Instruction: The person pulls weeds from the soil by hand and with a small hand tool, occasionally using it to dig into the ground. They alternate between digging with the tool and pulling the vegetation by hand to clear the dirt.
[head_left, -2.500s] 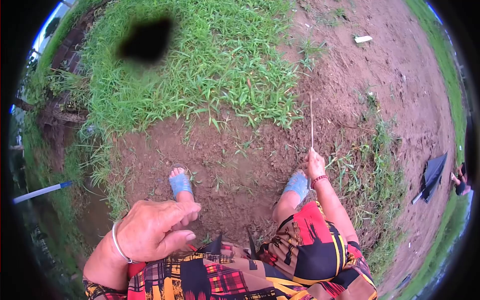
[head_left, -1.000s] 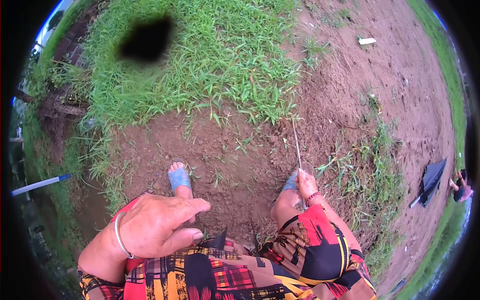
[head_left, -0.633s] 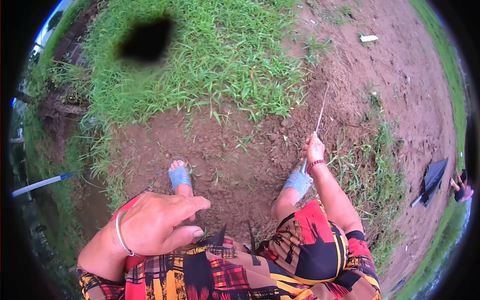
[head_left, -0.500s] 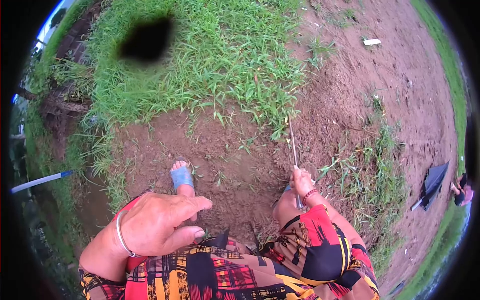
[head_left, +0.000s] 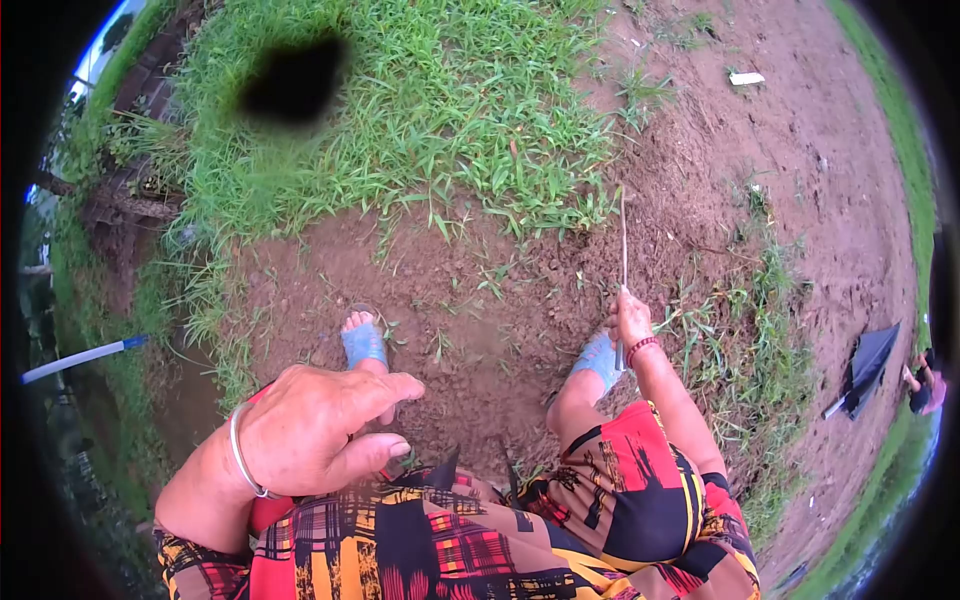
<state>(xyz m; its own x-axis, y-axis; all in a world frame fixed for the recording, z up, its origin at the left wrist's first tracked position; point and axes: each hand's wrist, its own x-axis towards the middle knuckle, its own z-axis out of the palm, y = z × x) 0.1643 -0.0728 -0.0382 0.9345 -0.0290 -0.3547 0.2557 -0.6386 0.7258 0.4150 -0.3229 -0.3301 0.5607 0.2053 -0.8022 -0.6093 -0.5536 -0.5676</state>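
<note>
My right hand is wrapped round the handle of a thin metal tool, a red beaded bracelet at the wrist. The tool's tip points away from me, over the bare soil just right of the green grass. My left hand, with a white bangle at the wrist, hangs above the patterned cloth near my left knee. Its thumb and index finger are apart and nothing shows between them; the other fingers are largely hidden.
My feet in blue footwear stand on muddy soil. A dark umbrella lies at the right, beside another person at the far edge. A white and blue stick is at the left, and a white scrap lies farther up.
My right hand has moved forward and to the right with the tool, uncovering more of my right foot. My left hand has hardly moved.
</note>
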